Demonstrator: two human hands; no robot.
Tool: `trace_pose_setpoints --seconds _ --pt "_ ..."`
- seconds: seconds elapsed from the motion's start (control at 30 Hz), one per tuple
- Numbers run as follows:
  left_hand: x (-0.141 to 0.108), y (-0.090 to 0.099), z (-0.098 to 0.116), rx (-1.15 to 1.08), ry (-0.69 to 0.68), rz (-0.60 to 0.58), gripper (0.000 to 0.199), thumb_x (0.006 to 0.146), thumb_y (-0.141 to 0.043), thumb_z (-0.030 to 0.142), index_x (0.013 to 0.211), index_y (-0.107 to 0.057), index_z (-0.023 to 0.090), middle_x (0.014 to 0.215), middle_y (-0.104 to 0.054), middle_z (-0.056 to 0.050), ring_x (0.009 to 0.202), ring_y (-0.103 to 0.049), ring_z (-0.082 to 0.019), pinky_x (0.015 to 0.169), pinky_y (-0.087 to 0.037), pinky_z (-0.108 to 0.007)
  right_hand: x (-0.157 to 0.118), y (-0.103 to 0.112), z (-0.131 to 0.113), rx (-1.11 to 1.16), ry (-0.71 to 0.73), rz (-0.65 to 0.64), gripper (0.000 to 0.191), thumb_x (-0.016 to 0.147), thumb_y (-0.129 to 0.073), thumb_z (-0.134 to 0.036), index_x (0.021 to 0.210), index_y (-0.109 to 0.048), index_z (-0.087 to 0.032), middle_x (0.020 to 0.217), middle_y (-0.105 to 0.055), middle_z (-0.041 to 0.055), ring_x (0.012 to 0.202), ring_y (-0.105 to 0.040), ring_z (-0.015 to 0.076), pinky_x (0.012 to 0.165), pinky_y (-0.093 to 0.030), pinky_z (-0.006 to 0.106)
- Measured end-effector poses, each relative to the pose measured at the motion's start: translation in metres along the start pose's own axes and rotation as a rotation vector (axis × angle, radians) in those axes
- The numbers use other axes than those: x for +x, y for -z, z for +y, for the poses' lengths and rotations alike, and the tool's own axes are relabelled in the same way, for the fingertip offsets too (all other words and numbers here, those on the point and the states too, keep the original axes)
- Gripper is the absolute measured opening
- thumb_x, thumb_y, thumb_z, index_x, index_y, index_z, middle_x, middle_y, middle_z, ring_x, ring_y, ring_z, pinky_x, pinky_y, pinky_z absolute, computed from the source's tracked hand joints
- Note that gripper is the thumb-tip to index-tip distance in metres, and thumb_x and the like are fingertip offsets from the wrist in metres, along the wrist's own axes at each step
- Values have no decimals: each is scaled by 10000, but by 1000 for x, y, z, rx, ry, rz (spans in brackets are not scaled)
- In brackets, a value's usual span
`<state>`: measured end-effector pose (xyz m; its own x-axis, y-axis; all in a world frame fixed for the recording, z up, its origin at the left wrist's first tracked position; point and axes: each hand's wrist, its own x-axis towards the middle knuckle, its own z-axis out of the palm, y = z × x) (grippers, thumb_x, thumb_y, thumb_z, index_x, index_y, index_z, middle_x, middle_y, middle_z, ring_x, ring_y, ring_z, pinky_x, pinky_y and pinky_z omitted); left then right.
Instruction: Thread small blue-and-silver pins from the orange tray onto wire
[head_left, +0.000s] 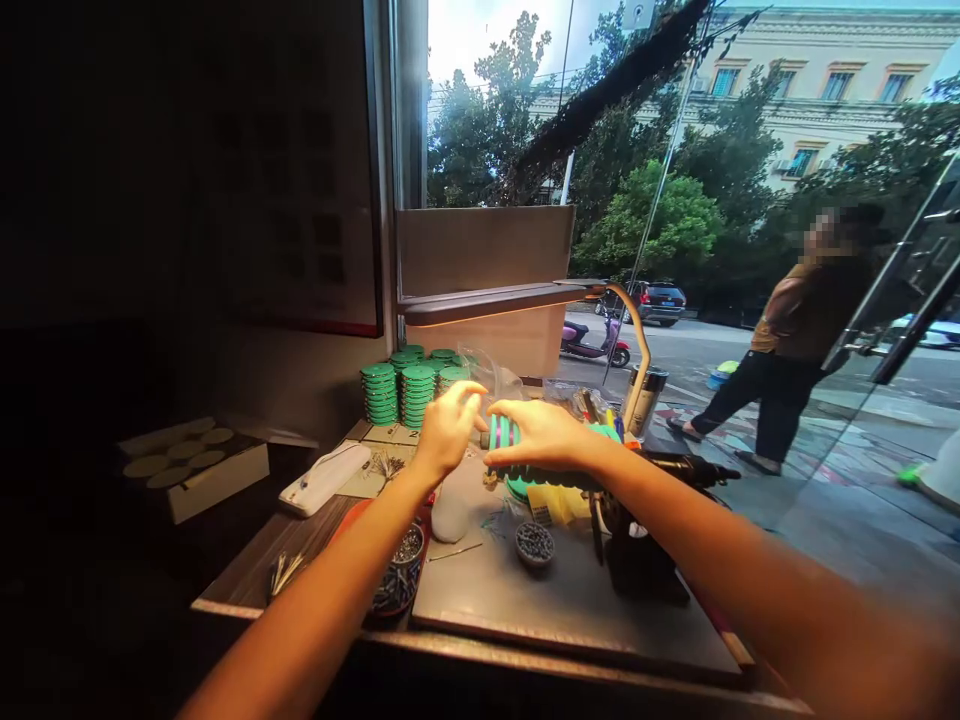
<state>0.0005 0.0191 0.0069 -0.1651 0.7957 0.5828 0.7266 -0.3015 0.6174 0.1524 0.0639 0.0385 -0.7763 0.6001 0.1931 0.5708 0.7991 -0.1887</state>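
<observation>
My right hand (547, 437) is wrapped round a short stack of green discs (504, 434) with a purple band between them, held above the table. Just left of that stack is my left hand (452, 425), its fingers curled and bent towards the stack's end; what they hold, if anything, is too small to tell. Behind my left hand stand several tall stacks of green discs (379, 395). Below my hands a small bowl of grey metal pieces (534, 545) rests on a board (547, 620), near a yellow packet (555, 505).
A lamp bar (502, 302) crosses behind the hands. A black machine (637, 540) stands at right. A red tray (397, 590) with metal parts and a white case (324, 478) lie left. A box of round items (217, 480) is far left. A person (802, 330) is outside the glass.
</observation>
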Motion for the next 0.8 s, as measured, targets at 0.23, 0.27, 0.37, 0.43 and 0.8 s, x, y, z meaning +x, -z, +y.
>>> trace_pose_setpoints --seconds 0.23,0.27,0.37,0.43,0.8 --pt "-5 -11 -18 128 40 -161 303 875 -493 387 728 -571 134 594 -534 35 516 -510 -99 568 -449 -278 1 0 -1 5 7 17 541 675 -604 -562 1096 -562 -226 1029 -627 34 928 -593 188 764 -438 264" --pt "-8 -12 -17 132 15 -172 301 882 -483 371 709 -561 137 600 -534 32 538 -516 -105 585 -448 -282 2 0 -2 3 8 22 548 668 -610 -565 1095 -563 -225 1026 -628 33 923 -594 188 754 -436 260" --pt "-18 -11 -15 122 -72 -142 308 917 -390 322 704 -531 150 688 -555 0 671 -545 -135 670 -443 -312 5 1 -3 -1 15 35 592 639 -615 -610 1086 -567 -225 1021 -630 30 914 -594 185 728 -431 246" --pt "-20 -9 -17 110 -113 -124 300 921 -340 304 724 -516 161 748 -558 -15 726 -539 -143 695 -435 -313 6 1 -3 0 17 37 589 636 -609 -625 1062 -576 -219 999 -634 26 893 -596 177 707 -426 237" --pt "-18 -10 -21 87 -124 -69 321 847 -266 394 703 -491 217 746 -594 -64 743 -543 -202 702 -458 -338 11 6 -4 -21 22 19 624 637 -608 -620 1120 -544 -229 1044 -624 37 914 -598 187 736 -448 263"
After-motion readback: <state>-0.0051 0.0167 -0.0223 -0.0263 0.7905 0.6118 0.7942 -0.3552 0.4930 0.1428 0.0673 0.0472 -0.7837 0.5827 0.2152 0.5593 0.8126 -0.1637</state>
